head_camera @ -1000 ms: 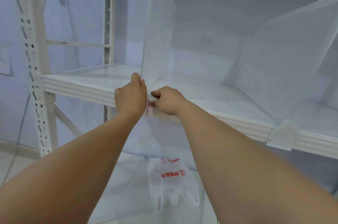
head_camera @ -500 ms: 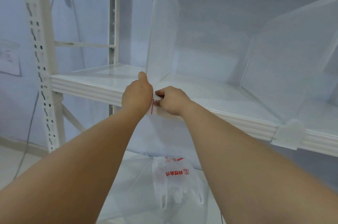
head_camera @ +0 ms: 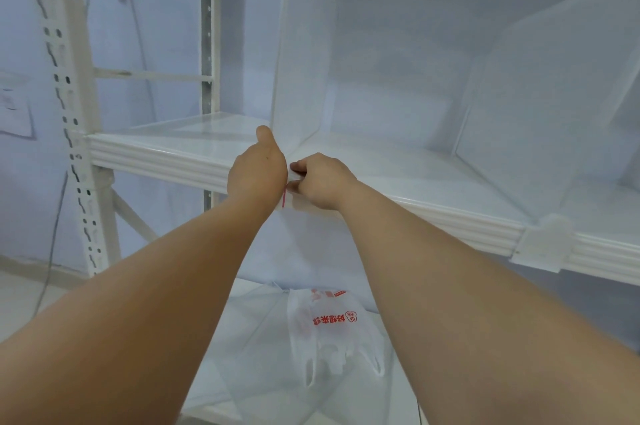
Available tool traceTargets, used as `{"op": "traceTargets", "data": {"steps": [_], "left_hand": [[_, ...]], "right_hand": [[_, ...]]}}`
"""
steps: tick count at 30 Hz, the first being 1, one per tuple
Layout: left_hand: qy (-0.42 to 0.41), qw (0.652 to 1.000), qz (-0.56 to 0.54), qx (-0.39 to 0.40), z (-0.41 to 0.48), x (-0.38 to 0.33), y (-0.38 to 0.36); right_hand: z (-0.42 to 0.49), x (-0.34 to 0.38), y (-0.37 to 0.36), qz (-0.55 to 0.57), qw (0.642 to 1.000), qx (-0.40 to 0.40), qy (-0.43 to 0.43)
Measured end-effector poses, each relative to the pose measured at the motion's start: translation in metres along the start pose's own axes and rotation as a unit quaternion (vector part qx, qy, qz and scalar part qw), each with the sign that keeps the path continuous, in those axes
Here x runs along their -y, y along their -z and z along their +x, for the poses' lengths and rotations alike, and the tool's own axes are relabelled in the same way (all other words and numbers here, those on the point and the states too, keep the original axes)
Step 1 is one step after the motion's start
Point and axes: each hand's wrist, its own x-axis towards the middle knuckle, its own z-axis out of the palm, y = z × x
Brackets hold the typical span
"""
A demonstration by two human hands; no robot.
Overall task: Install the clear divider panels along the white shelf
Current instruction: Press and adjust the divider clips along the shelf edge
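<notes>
A clear divider panel (head_camera: 304,43) stands upright on the white shelf (head_camera: 166,154), running from the front lip to the back. My left hand (head_camera: 258,170) and my right hand (head_camera: 323,182) meet at its front foot on the shelf lip, fingers pinched on the clear clip there. A thin red strip shows between the hands. A second clear divider panel (head_camera: 554,95) stands to the right, held by its front clip (head_camera: 540,242) on the lip.
The perforated white upright (head_camera: 65,105) frames the shelf at the left. On the lower shelf lie a white plastic bag with red print (head_camera: 332,324) and more clear panels (head_camera: 256,348). Another shelf board runs overhead.
Both hands stay pinched at the divider's front foot. The view has drifted slightly to the left, so shelf and hands sit a little further right in frame.
</notes>
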Motion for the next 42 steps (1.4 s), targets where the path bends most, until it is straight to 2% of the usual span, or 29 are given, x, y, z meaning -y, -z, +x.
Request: {"op": "traceTargets", "data": {"steps": [7,10,22,28,38,42], "left_hand": [[-0.023,0.998,-0.029,-0.043,0.0,0.005,0.0],[-0.003,0.998,-0.034,-0.053,0.0,0.003,-0.001],[0.031,0.999,-0.028,-0.032,0.001,-0.004,0.004],[0.012,1.0,0.0,-0.015,0.001,-0.005,0.007],[-0.007,0.999,0.011,-0.032,0.002,-0.003,0.005],[0.016,0.998,-0.031,-0.048,0.0,-0.001,0.002]], "right_hand": [[0.001,-0.001,0.0,0.0,1.0,-0.001,0.001],[0.002,-0.002,0.0,0.003,1.0,-0.002,0.003],[0.001,-0.002,-0.001,-0.016,1.0,0.007,0.01],[-0.002,0.001,0.001,-0.013,1.0,0.009,0.003],[-0.002,0.001,0.0,-0.033,0.999,0.004,0.008],[-0.003,0.001,-0.001,-0.04,0.999,0.0,0.012]]}}
